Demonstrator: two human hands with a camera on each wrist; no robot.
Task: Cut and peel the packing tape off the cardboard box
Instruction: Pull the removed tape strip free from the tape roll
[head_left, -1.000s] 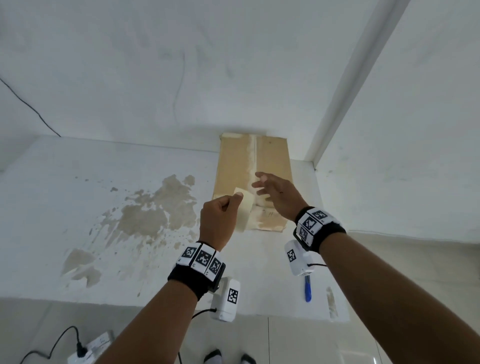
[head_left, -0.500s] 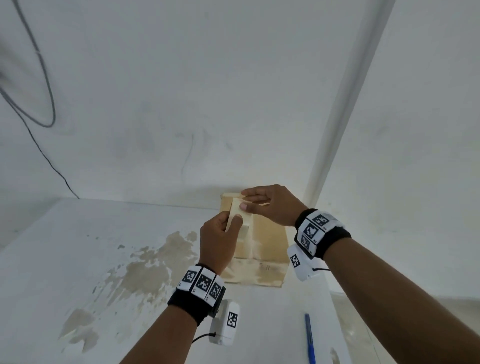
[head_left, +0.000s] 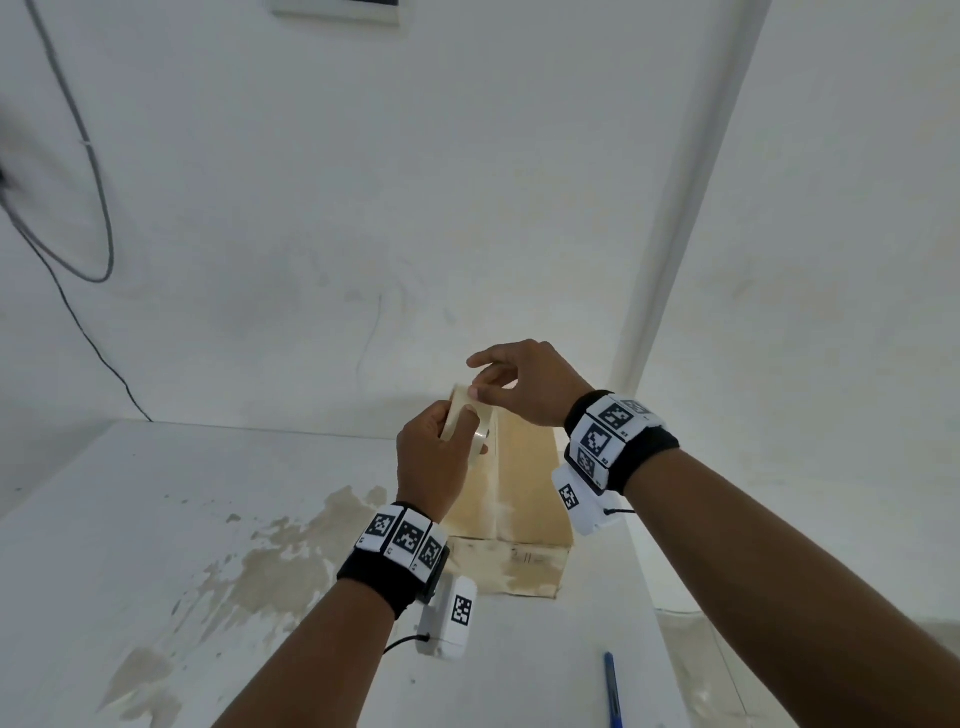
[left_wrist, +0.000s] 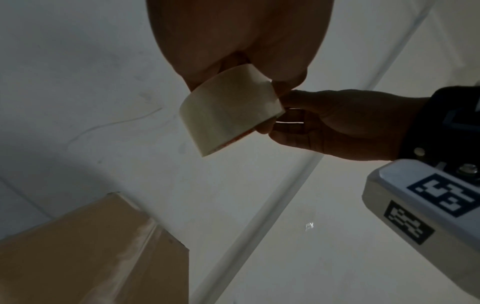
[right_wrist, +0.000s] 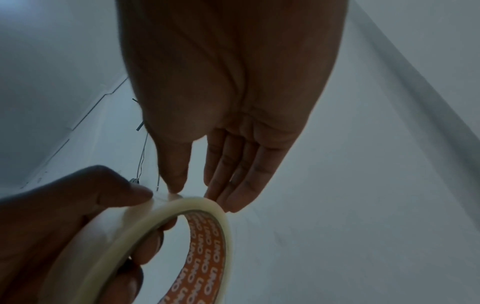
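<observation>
A roll of pale packing tape (head_left: 464, 415) with an orange printed core (right_wrist: 205, 246) is held up in the air in front of the wall. My left hand (head_left: 431, 460) grips it from below, fingers through the core. My right hand (head_left: 511, 387) comes in from the right, with thumb and fingertips (right_wrist: 176, 185) pinching the roll's top rim (left_wrist: 228, 111). The cardboard box (head_left: 524, 483) stands on the table behind and below the hands, against the wall. A taped seam (left_wrist: 140, 242) runs along its top. Neither hand touches the box.
The white table (head_left: 156, 519) has a brown worn patch (head_left: 291, 566) left of the box. A blue pen (head_left: 612, 686) lies near the front right edge. A wall corner post (head_left: 675, 218) rises right of the box. A black cable (head_left: 98, 218) hangs on the wall at left.
Both hands rose from over the box. The right hand, open above the box a second ago, came to the roll in my left hand and now pinches its rim. The view tilted upward.
</observation>
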